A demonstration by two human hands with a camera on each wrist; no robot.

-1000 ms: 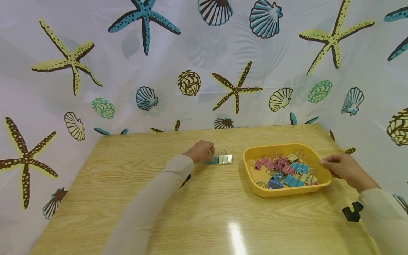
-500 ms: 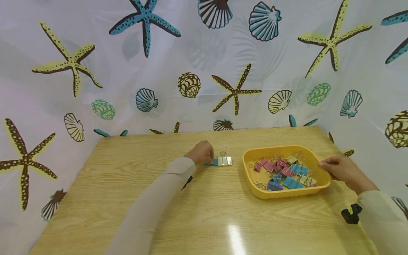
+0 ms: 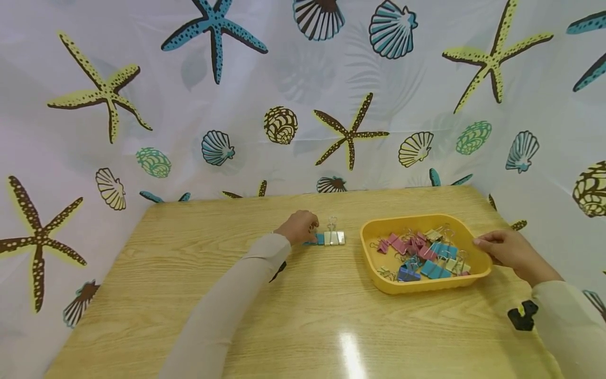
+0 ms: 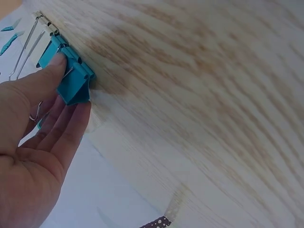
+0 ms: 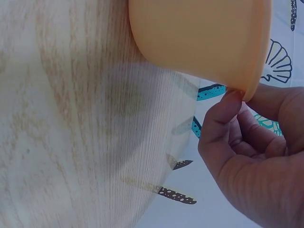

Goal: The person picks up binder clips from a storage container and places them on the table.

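Note:
My left hand point(image 3: 298, 227) pinches a teal binder clip point(image 4: 75, 88) on the table, thumb on its upper face and fingers beneath. The clip stands end to end with a gold binder clip point(image 3: 334, 238), their spines in one line; the gold clip's wire handles point toward the back wall. In the head view my left hand hides part of the teal clip point(image 3: 320, 239). Over on the right, my right hand point(image 3: 513, 252) grips the rim of a yellow plastic basket point(image 3: 379, 284) between thumb and curled index finger. Inside lie pink, teal, blue and pale yellow binder clips point(image 3: 435, 269).
The wood-grain table point(image 3: 189, 295) reaches back to a white cloth point(image 3: 246, 100) printed with starfish and shells, which also hangs along both sides. Bare wood separates the gold clip from the basket.

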